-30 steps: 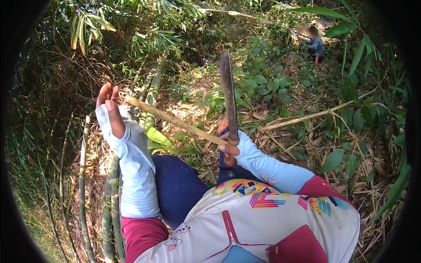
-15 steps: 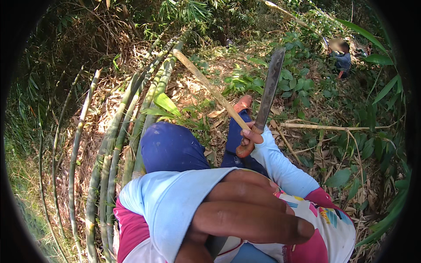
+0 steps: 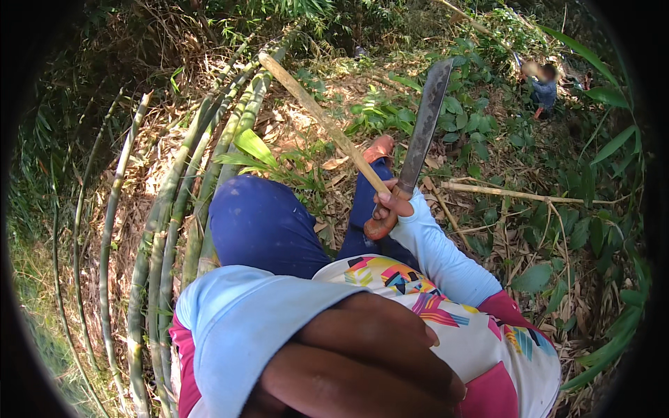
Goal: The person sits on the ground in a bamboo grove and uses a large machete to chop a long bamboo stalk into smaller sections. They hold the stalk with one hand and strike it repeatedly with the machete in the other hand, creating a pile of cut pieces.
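Gripping a machete (image 3: 422, 132) and a pale wooden stick (image 3: 327, 129) together, the right hand (image 3: 391, 205) is closed around them beyond the person's lap, right of the middle. The machete's reddish-brown handle (image 3: 380, 228) pokes out below the fingers toward the near side, and its dark, worn blade points up and away, leaning slightly right. The stick slants from the same grip to the far left, its far end in front of the green bamboo stalks (image 3: 150, 292), so the two spread in a V.

The left hand (image 3: 355, 348) is raised near the camera, large and shaded, in front of the patterned shirt (image 3: 488, 341) and apart from the right one. Its fingers reach rightward out of a wide light-blue sleeve (image 3: 258, 324); whether it holds anything cannot be told.

Beyond it, a knee in dark-blue trousers (image 3: 261, 223) is bent at left of middle, with a reddish shoe (image 3: 380, 148) farther off. The bamboo curves along the left side. On the right, a thin dry branch (image 3: 516, 191) lies among green plants and dry leaves. Far right, another person (image 3: 543, 94) is low among the greenery.
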Action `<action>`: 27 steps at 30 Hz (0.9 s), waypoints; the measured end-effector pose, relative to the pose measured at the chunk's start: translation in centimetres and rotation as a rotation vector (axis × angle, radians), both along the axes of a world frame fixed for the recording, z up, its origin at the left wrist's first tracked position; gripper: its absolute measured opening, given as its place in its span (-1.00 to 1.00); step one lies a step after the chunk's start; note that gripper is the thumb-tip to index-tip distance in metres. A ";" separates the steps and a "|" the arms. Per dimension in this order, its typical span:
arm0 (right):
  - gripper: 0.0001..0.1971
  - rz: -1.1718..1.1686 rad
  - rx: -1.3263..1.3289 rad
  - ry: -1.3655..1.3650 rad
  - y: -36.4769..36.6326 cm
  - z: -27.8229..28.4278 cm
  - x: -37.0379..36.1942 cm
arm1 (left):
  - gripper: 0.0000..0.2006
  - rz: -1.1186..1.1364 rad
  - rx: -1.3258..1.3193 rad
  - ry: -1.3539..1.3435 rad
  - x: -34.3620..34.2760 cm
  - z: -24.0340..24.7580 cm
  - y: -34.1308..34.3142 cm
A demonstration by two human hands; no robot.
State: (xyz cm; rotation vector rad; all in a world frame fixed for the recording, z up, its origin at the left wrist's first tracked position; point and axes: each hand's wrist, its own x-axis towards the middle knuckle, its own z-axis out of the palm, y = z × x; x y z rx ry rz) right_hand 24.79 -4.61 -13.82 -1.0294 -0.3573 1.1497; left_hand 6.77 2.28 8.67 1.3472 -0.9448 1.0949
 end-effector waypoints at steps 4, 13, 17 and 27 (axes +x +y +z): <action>-0.70 -0.013 -0.015 0.043 -0.1 -0.1 -0.1 | -0.65 -0.036 0.008 0.040 -0.2 -0.1 0.2; -0.67 0.013 -0.039 -0.001 0.0 -0.4 -0.7 | -0.80 0.023 -0.004 0.019 0.2 -0.4 0.5; -0.64 0.002 -0.041 -0.039 -0.7 -1.7 0.0 | -0.49 -0.045 0.208 0.270 -1.2 -1.9 6.3; -0.68 0.016 -0.051 -0.099 -0.8 -0.3 -0.8 | -0.21 0.299 -0.606 0.421 -3.8 -6.4 8.3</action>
